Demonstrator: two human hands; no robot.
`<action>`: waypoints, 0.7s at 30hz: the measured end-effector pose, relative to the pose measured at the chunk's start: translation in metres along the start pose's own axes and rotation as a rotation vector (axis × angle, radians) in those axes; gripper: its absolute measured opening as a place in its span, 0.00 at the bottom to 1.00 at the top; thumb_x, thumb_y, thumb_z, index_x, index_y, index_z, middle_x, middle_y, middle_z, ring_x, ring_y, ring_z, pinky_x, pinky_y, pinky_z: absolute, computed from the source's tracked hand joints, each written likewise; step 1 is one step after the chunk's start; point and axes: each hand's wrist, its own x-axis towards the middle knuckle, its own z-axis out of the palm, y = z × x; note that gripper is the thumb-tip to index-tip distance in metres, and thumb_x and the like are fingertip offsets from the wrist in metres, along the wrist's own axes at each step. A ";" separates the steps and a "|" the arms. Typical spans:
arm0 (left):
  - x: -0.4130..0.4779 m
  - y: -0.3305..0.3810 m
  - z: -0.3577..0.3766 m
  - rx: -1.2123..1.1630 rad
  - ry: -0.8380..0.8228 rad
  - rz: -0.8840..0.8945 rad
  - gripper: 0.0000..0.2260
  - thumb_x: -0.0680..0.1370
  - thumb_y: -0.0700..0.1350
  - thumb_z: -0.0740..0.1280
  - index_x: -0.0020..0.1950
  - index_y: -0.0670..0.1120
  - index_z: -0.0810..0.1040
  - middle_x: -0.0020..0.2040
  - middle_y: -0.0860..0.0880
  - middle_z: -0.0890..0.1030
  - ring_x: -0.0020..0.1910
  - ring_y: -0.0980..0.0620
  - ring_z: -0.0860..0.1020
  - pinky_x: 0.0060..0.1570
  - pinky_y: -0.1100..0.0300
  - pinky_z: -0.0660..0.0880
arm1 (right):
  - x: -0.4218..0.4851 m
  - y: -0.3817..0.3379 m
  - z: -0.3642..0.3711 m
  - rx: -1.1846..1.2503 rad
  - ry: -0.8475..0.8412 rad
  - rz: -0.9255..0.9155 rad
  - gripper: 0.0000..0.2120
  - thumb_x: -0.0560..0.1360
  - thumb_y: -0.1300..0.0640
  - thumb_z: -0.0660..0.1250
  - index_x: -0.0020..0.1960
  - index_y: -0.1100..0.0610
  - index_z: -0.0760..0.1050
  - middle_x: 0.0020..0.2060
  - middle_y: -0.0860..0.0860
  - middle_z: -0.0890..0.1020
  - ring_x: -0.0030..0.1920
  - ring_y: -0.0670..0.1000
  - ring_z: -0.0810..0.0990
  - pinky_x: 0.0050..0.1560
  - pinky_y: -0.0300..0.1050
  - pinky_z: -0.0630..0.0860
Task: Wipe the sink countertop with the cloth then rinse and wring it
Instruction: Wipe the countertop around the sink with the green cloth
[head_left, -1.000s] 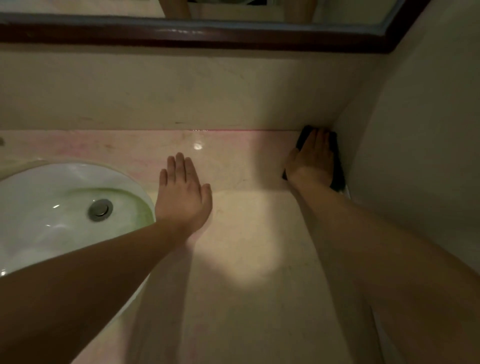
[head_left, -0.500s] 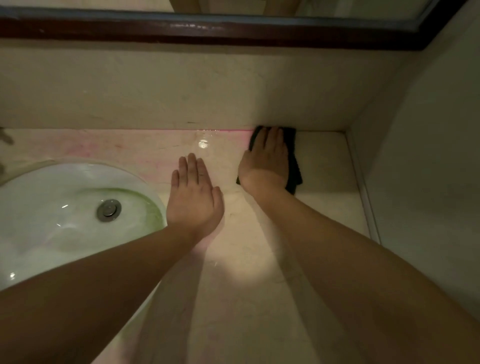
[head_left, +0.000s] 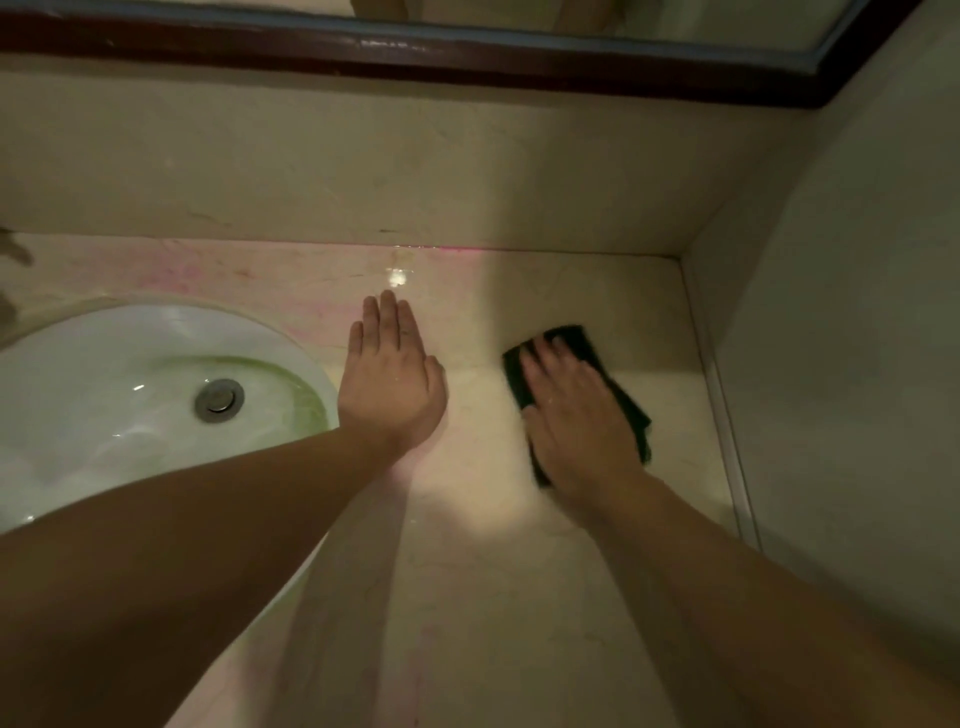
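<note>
At the far left the white sink basin (head_left: 130, 374) sits sunk into the pale stone surface (head_left: 467, 597), its metal drain (head_left: 219, 399) near the middle and a greenish film along the bowl's right side; a faint pink stain (head_left: 291, 291) runs across the surface behind the rim toward the back wall. Just right of the basin's edge the left hand (head_left: 389, 384) lies flat, palm down, its fingers (head_left: 387, 322) straight and close together, pointing at the back wall and holding nothing; it looks like a brace. Further right, well clear of it, the right hand (head_left: 576, 415) presses flat on the dark cloth (head_left: 563, 340), fingers slightly spread across its top rather than curled round it. The cloth lies between palm and surface, folded into an oblong whose long axis runs from near-left to far-right on a slant, with a strip showing beyond the fingertips and another along the hand's right side. Right of that is a band of bare surface and then the side wall (head_left: 857, 364). The stained stretch lies to the left of the cloth, beyond the bracing hand, so the next stroke probably needs to travel leftward, and the right hand alone is placed to make it.
</note>
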 end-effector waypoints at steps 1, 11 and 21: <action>0.000 0.000 0.001 0.005 0.001 -0.001 0.31 0.78 0.50 0.49 0.77 0.35 0.52 0.78 0.36 0.54 0.77 0.38 0.51 0.76 0.44 0.51 | 0.017 0.008 -0.003 0.002 0.019 0.037 0.28 0.78 0.53 0.50 0.77 0.59 0.59 0.76 0.57 0.63 0.75 0.57 0.61 0.73 0.51 0.58; 0.003 0.000 0.006 0.025 0.024 -0.012 0.30 0.78 0.49 0.52 0.77 0.35 0.55 0.77 0.36 0.55 0.77 0.38 0.53 0.75 0.44 0.53 | 0.129 -0.011 -0.005 0.061 -0.011 -0.159 0.26 0.82 0.56 0.51 0.79 0.59 0.51 0.79 0.54 0.55 0.78 0.55 0.51 0.76 0.47 0.47; 0.005 0.000 0.012 -0.004 0.091 -0.038 0.30 0.76 0.47 0.52 0.75 0.33 0.58 0.75 0.35 0.60 0.76 0.40 0.58 0.75 0.46 0.56 | 0.189 -0.061 -0.004 0.163 -0.044 -0.637 0.25 0.77 0.57 0.51 0.70 0.66 0.70 0.69 0.61 0.73 0.70 0.60 0.71 0.71 0.53 0.66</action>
